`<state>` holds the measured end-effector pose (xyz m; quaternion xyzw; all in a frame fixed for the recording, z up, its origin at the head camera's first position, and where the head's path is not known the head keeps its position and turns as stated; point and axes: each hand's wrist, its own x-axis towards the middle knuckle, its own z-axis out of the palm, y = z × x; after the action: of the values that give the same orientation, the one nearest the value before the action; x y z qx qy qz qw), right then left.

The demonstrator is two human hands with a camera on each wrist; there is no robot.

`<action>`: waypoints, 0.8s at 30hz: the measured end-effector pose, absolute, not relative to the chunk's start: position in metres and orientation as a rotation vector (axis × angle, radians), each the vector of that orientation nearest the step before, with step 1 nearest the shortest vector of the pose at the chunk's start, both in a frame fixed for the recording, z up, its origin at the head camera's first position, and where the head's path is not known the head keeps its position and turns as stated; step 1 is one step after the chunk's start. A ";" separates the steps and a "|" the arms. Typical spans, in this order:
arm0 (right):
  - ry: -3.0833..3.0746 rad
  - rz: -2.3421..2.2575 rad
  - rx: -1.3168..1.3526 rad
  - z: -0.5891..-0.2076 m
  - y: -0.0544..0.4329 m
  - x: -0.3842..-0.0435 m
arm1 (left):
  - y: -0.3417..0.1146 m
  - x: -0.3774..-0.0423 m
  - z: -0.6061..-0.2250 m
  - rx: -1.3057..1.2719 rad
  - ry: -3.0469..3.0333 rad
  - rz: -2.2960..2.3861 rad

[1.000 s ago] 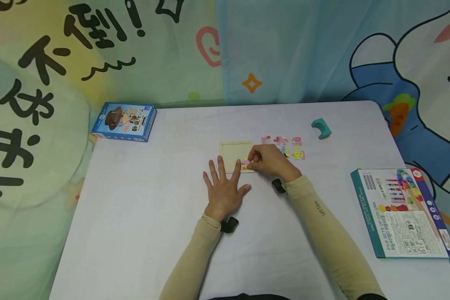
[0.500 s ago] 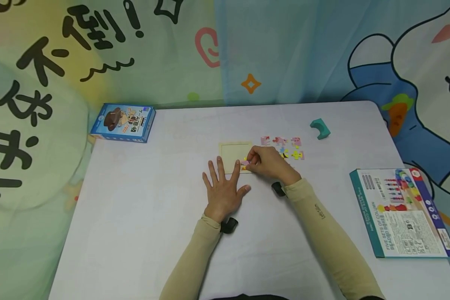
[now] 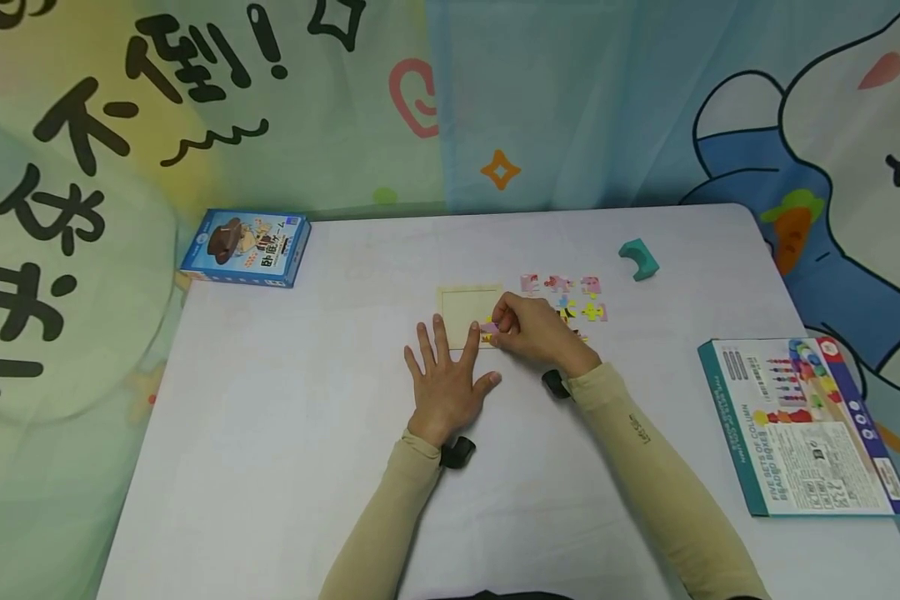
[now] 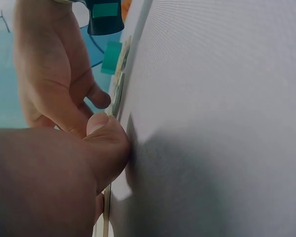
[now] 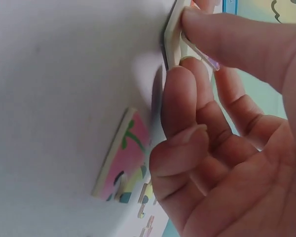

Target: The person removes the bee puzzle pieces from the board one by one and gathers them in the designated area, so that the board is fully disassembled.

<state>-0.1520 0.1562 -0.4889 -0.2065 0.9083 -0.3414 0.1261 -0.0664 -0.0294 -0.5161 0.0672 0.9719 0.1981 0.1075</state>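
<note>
A shallow cream puzzle tray (image 3: 461,307) lies mid-table, with a purple-and-orange puzzle piece (image 3: 486,337) in its near right corner. My left hand (image 3: 444,387) is spread flat, palm down, its fingertips over the tray's near edge. In the left wrist view its thumb (image 4: 108,140) shows large beside the tray edge. Over that near right corner, my right hand (image 3: 532,327) has thumb and forefinger pinched at a piece; its other fingers are curled. The right wrist view shows the thumb (image 5: 207,29) at the tray corner; the fingers partly hide the piece.
Several loose puzzle pieces (image 3: 593,312) lie right of the tray; a pink piece (image 5: 126,158) is near my right hand. A green arched block (image 3: 639,259) sits farther back. A blue box (image 3: 247,247) stands back left, a large flat box (image 3: 806,425) at the right.
Both hands stay almost where they were. The right hand shifts very slightly at the tray's corner, and the whole head view drifts a little.
</note>
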 end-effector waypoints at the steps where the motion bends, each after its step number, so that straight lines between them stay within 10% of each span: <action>1: 2.642 -1.000 -0.604 -0.489 0.156 -0.152 | -0.029 -0.066 -0.516 0.197 2.861 0.579; 24: 2.632 -1.043 -0.635 -0.493 0.160 -0.149 | -0.029 -0.065 -0.511 0.179 2.839 0.582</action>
<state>-0.1486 0.1600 -0.4933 -0.2174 0.9006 -0.3567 0.1197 -0.0647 -0.0288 -0.5114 0.0613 0.9709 0.1989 0.1186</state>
